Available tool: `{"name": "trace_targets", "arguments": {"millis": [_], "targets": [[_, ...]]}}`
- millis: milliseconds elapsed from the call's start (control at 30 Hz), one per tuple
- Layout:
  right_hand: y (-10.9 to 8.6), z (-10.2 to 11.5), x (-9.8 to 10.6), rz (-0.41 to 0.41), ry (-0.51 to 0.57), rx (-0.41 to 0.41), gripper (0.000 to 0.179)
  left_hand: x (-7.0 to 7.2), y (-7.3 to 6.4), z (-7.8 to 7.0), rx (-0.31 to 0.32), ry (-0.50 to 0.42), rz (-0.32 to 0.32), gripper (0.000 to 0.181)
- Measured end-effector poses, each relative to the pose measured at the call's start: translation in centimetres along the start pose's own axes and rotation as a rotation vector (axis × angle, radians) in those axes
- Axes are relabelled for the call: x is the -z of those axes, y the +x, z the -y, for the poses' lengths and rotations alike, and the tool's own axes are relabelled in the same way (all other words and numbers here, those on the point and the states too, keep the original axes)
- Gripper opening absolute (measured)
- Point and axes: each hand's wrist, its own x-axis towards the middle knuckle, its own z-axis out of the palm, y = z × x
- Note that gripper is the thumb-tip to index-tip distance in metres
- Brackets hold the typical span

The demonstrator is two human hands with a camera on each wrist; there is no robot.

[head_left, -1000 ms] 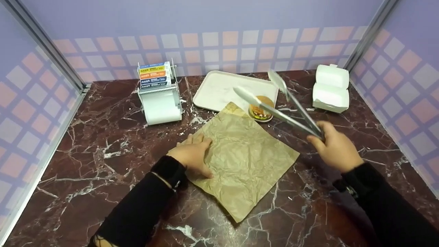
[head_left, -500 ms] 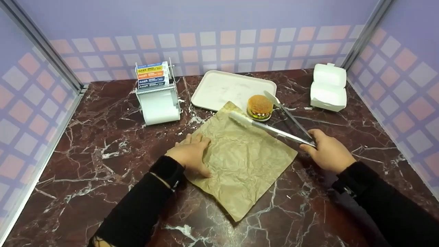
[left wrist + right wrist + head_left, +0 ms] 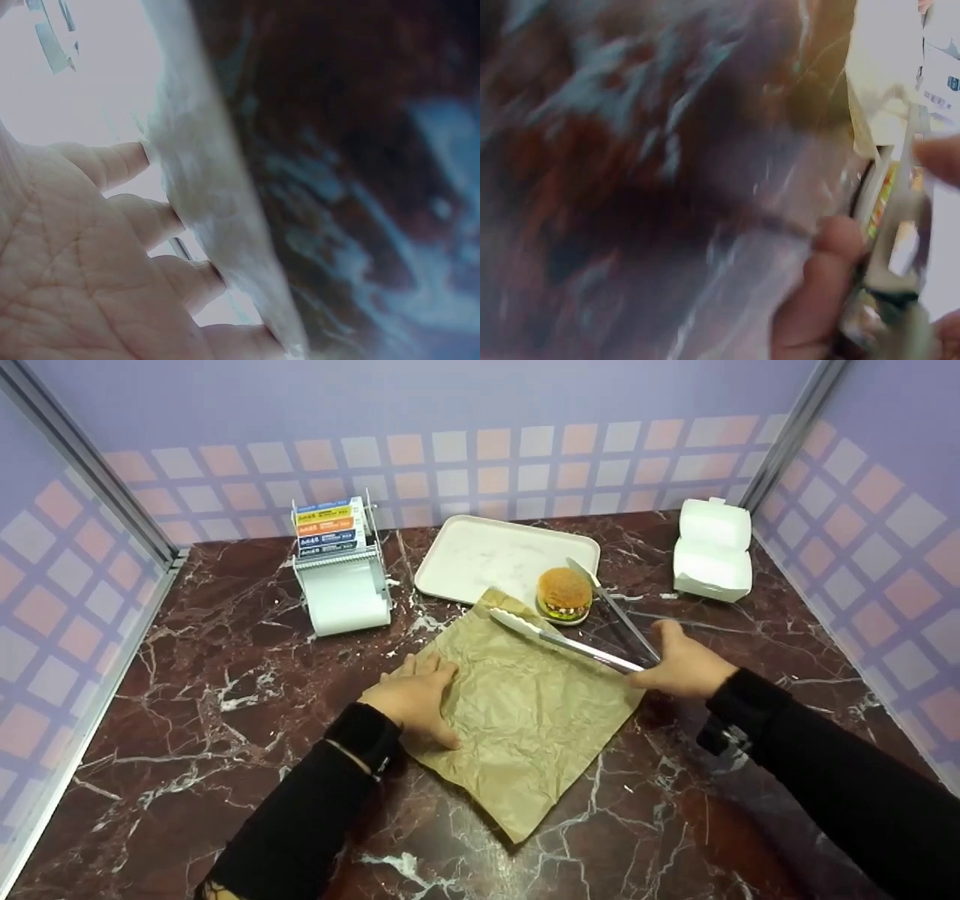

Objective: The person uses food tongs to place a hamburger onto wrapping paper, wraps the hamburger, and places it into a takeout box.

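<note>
Counter (image 3: 187, 720) | 1 burger (image 3: 564, 591) | left hand (image 3: 414, 701) spread on 1 paper (image 3: 517, 720) | right hand (image 3: 686, 664) gripping 1 tongs (image 3: 589, 652)

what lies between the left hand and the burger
The head view shows brown paper, plus one arm of the tongs over it, nearer the burger.

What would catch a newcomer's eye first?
Probably the hamburger, golden-brown at the near right corner of the pale tray, seen between the spread arms of the metal tongs in the right hand. Next, the creased brown paper mid-table, with the left hand on its left corner.
</note>
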Motion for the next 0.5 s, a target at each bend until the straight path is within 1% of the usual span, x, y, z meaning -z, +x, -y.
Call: {"name": "trace_targets", "arguments": {"millis": [67,100,267,367,500], "targets": [[0.3,0.5,-0.4,0.007,-0.015,-0.018,0.112,-0.1,0.0,0.0,0.001,-0.002,-0.003,0.130],[0.4,0.7,-0.6,0.000,-0.037,-0.020,0.111,-0.1,0.0,0.0,0.001,-0.003,-0.003,0.129],[0.4,0.6,-1.0,-0.060,-0.135,0.000,0.095,-0.2,0.0,0.1,0.000,-0.015,0.001,0.129],[0.1,0.0,-0.8,-0.085,-0.137,0.026,0.089,0.0,0.0,0.0,-0.003,-0.020,0.004,0.130],[-0.3,-0.9,-0.5,-0.110,-0.127,0.050,0.085,0.2,0.0,-0.1,-0.006,-0.023,0.005,0.130]]}}
